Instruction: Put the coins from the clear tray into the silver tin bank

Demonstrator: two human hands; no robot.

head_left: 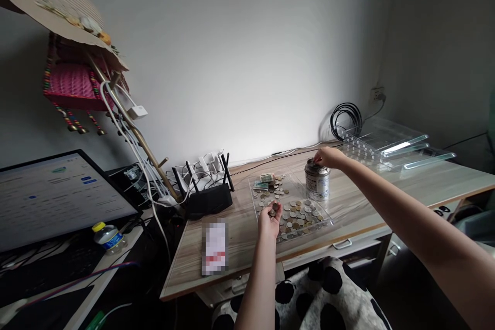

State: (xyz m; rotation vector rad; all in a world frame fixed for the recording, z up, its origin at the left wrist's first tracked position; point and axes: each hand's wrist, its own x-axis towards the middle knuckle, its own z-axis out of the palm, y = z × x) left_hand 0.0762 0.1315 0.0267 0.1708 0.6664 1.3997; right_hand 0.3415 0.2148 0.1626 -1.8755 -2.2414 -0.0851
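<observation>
Coins [274, 209] lie in the cupped palm of my left hand [269, 220], which is turned up over the near left part of a clear plastic tray [328, 222]. Many more silver and brass coloured coins [295, 210] are spread over the tray, with some folded banknotes [261, 184] at its far left. Right of the tray stands an upright metal tin [317, 186] with a printed label. My right hand [325, 158] is over the top of the tin, fingers pinched and pointing down. Whatever those fingers hold, if anything, is hidden.
A black router [209, 201] with antennas stands at the table's left, behind a blurred white and red item [215, 248]. Clear stacked plastic trays [402, 147] and a black cable coil [345, 119] are at the back right. Further left are a laptop [65, 191] and a bottle [110, 238].
</observation>
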